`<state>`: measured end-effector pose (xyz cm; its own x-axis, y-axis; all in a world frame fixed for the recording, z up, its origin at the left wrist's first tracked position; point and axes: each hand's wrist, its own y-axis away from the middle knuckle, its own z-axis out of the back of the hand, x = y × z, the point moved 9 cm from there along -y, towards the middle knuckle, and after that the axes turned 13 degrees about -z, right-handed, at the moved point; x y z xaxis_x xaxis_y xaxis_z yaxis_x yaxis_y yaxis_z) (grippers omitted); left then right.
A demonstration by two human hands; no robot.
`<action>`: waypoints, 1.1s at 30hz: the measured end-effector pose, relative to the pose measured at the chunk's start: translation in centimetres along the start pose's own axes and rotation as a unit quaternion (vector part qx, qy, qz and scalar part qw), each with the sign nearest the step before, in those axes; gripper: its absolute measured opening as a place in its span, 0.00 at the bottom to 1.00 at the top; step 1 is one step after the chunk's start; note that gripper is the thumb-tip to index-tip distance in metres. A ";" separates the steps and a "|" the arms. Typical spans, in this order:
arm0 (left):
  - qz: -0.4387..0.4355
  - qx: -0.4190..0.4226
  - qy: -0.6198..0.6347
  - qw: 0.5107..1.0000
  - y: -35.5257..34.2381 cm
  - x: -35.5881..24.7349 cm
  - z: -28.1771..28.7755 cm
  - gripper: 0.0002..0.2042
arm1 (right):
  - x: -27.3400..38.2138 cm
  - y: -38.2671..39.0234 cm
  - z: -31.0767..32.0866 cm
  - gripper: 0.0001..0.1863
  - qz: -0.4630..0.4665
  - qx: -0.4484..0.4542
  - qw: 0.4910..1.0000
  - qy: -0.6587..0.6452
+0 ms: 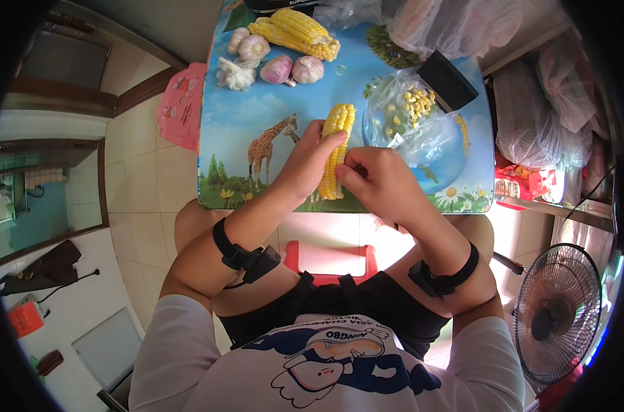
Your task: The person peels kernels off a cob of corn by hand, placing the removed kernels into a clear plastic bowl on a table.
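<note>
An upright-lying yellow corn cob [336, 113] points away from me over the near part of the printed blue tabletop [236, 144]. My left hand [312, 154] is closed around its left side, thumb across the kernels. My right hand [372, 175] has curled fingers, with thumb and forefinger pressed against the cob's right side lower down. To the right, a clear plastic bag [408, 141] holds loose kernels [418, 103] and lies on a round blue item whose kind I cannot make out.
At the back are several corn cobs [291, 34], several garlic bulbs [278, 69], a black rectangular object [448, 80] and plastic bags [456, 20]. Around me stand a pink chair [178, 106], a red stool [291, 257], bagged items [532, 123] and a fan [556, 309].
</note>
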<state>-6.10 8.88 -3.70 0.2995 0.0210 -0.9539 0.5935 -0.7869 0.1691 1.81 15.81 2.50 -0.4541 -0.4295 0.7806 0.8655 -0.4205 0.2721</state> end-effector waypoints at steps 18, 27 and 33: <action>-0.045 0.004 -0.035 0.998 0.1 -0.4 -0.4 0.17 | -0.1 0.3 0.3 0.13 -0.028 -0.048 0.995 0.078; -0.013 -0.012 -0.021 1.000 -0.1 0.2 0.4 0.13 | 0.5 0.2 -0.1 0.14 0.007 0.022 1.000 0.006; -0.001 -0.013 -0.006 1.000 -0.2 0.3 0.4 0.12 | -0.7 0.1 -0.6 0.10 -0.042 0.057 0.996 -0.057</action>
<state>-6.38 8.79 -4.09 0.2894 0.0153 -0.9571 0.6141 -0.7700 0.1734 2.12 15.56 1.64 -0.5045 -0.3005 0.8094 0.8468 -0.3550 0.3960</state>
